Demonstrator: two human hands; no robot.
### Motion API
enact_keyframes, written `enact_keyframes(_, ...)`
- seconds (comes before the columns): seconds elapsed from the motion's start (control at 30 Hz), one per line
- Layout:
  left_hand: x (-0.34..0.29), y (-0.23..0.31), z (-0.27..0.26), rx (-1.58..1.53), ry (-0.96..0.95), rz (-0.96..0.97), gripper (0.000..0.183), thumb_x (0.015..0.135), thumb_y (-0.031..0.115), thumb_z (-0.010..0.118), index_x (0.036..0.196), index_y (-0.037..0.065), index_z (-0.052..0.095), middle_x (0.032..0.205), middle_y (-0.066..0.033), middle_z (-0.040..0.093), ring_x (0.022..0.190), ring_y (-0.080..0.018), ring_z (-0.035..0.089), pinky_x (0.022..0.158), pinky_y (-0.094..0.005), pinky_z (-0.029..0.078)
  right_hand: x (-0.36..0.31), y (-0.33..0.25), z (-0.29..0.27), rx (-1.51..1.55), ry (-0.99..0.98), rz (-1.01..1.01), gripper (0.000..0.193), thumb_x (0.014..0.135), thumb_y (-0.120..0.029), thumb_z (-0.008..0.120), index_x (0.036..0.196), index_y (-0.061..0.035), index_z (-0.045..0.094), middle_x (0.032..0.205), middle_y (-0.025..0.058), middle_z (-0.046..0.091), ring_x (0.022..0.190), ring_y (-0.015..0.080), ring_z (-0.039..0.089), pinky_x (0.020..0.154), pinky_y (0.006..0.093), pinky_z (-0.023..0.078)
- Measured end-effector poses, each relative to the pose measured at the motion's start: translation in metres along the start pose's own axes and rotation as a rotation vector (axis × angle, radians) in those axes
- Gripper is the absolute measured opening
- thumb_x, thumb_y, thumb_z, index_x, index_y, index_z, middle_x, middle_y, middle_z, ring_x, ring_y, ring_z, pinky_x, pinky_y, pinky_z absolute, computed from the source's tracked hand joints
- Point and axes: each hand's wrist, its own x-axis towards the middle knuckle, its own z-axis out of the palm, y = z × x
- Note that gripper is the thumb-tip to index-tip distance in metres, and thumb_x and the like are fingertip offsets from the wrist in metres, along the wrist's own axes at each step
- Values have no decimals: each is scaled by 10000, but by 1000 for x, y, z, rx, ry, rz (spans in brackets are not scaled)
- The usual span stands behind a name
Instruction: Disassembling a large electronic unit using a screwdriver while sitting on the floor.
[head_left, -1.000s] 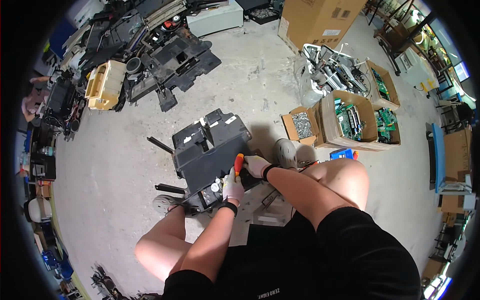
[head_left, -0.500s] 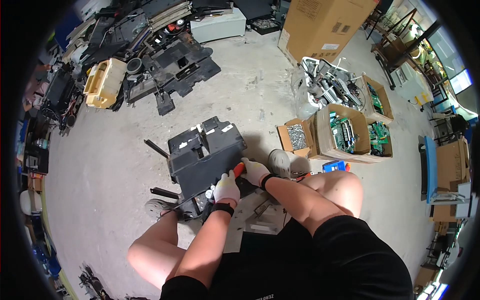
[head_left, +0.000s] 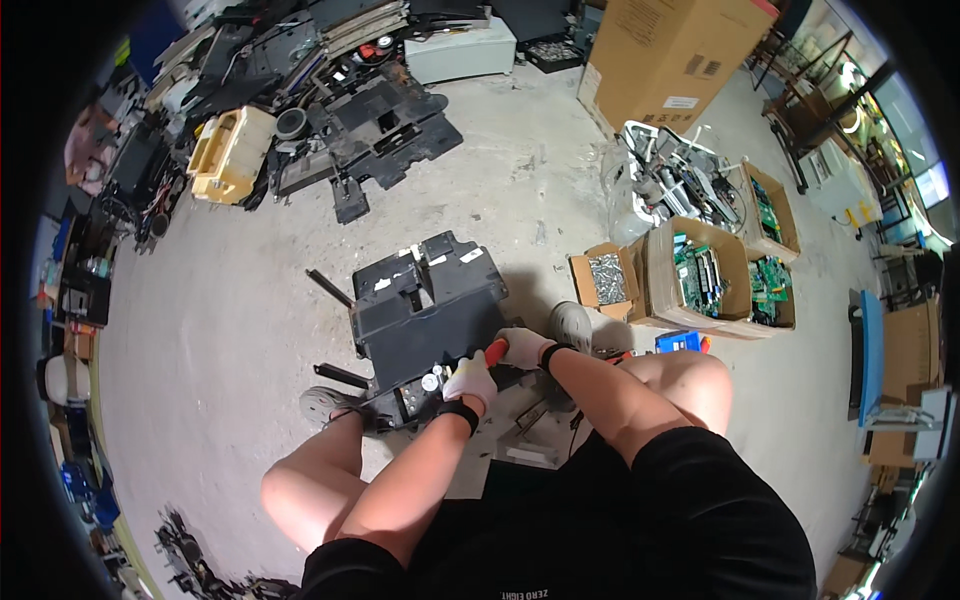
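A black plastic machine housing [head_left: 425, 335] lies on the floor between my feet, with slots and a metal plate at its near edge. My right hand [head_left: 524, 348], in a white glove, is closed round a red-handled tool [head_left: 495, 352] at the housing's near right side. The tool's working end is hidden, so its exact kind does not show. Just left of it, my gloved left hand [head_left: 470, 381] is closed over the near edge, its fingertips by small white round parts [head_left: 432, 381]. What those fingers grip is hidden.
Cardboard boxes of green circuit boards [head_left: 695, 275] and a small box of screws [head_left: 606, 279] stand at the right, near a white bin of metal parts [head_left: 675, 180]. Dismantled black panels [head_left: 385, 135] and a cream plastic case [head_left: 230, 155] lie far left.
The whole view has shifted, so the scene sits further right. My left hand has drawn slightly back from the red handle; my right hand keeps its grip on it.
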Motion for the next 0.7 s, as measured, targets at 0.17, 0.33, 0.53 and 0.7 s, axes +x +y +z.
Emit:
enact_keyframes(0.17, -11, -4, 6, -201, 36, -28, 419, 927, 186, 530, 1337, 115, 580, 1150, -220, 661, 1053, -405, 648, 884, -470, 524, -6, -4, 10, -88, -8, 11, 371, 842, -250, 744, 1112, -36, 607, 1060, 204, 694, 1025, 373, 666, 878, 427, 520)
enact_keyframes(0.33, -15, -6, 19, -251, 191, -48, 302, 897, 192, 537, 1176, 152, 646, 1089, -173, 684, 1042, -384, 658, 856, -469, 534, -2, -4, 19, -148, 8, 46, 350, 869, -235, 707, 1109, -17, 578, 1056, 227, 684, 1038, 380, 661, 872, 428, 523)
enact_keyframes(0.53, -12, -10, -4, 97, 207, -73, 339, 941, 219, 528, 1256, 154, 635, 1173, -170, 669, 1059, -377, 658, 882, -458, 529, 21, -10, 20, -220, 6, 88, 276, 856, -189, 637, 1076, -23, 658, 1084, 236, 694, 1080, 381, 661, 898, 427, 527)
enact_keyframes(0.7, 0, -10, -12, 197, 211, -79, 321, 976, 320, 531, 1231, 152, 631, 1151, -167, 680, 1032, -377, 667, 847, -464, 543, 48, -17, 8, -358, -162, 104, 264, 825, -142, 629, 1031, -14, 733, 1065, 240, 708, 1064, 385, 677, 878, 434, 544)
